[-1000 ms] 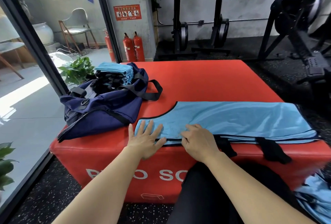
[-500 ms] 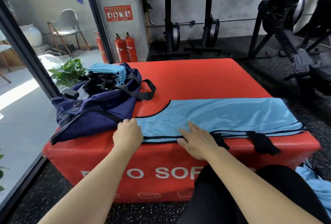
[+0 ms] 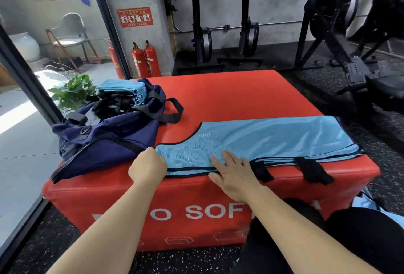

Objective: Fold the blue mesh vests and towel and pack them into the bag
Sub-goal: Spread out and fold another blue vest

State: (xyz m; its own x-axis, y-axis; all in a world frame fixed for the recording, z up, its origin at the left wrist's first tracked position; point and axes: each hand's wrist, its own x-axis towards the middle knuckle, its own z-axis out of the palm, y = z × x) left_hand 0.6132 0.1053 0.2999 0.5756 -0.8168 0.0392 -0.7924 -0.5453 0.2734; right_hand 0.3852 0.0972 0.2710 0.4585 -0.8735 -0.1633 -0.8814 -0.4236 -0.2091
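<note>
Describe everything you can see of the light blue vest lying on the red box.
The light blue vest is mesh with black piping, folded lengthwise into a long flat band across the near part of the red box. A scooped cutout shows at its left edge. Two black straps hang over the box's front. The left hand grips its left end; the right hand presses flat on its near edge.

Light-blue vest (black-trimmed), navy bag

One bag, three extinguishers
</note>
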